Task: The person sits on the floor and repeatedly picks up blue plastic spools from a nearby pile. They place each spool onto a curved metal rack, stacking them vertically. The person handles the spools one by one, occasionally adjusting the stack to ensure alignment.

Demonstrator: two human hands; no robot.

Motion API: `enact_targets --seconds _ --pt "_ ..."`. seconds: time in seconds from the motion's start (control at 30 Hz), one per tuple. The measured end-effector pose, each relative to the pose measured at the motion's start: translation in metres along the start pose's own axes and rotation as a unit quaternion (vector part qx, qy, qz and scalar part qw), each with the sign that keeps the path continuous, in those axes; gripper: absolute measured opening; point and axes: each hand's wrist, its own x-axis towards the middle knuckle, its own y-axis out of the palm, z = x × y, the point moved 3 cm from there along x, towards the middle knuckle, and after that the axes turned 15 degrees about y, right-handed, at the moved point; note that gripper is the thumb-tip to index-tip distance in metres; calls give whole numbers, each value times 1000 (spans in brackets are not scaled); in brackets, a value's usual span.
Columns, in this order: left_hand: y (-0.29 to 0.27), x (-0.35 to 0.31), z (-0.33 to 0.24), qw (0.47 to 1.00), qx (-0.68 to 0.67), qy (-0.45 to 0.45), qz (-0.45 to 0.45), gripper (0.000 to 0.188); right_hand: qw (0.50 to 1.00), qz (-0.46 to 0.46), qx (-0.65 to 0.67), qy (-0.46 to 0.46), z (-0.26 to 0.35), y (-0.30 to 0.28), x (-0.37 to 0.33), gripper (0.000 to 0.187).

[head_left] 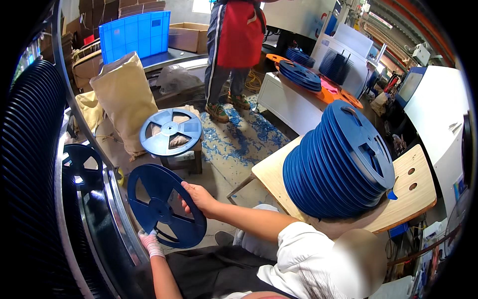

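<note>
A dark blue plastic reel [160, 209] with a spoked face stands tilted between my hands. My right hand [200, 200] grips its right rim, thumb over the near edge and fingers reaching into a cutout. At the reel's lower left, my left hand [151, 243], in a pale pink striped glove, has its fingers closed at the rim, partly hidden beside a metal frame [122, 219]. Just beyond lies a lighter blue reel [171, 131] on a low stool. To the right, a tall stack of blue reels [338, 164] leans on a wooden stool [416, 172].
Rows of dark discs [30, 164] fill the far left behind the metal frame. A paper sack [124, 102] and a blue crate [134, 36] stand behind. A person in a red apron [243, 35] stands ahead on a floor littered with blue scraps. More reels [299, 74] lie on a white cabinet.
</note>
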Motion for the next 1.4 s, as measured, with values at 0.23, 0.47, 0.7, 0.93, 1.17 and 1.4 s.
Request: enact_targets --seconds 0.23,0.47,0.7,0.93,1.17,1.4 --pt "-1 -10 -7 999 40 -21 13 49 1000 -7 4 3 -1 -4 -3 44" --pt "-1 -1 10 1000 -5 -28 13 48 1000 -7 1 -2 -2 -3 1 44" --pt "5 -8 -3 997 53 25 42 53 1000 -11 -12 -2 3 -4 -2 44" --pt "4 -8 3 998 -50 -26 34 50 1000 -25 -11 -11 -7 -4 2 44" --pt "-12 8 31 998 -4 -42 41 48 1000 2 -14 -5 -4 3 1 42" --pt "-2 -1 11 999 -26 -33 24 49 1000 -5 -24 -4 -1 -3 1 44"
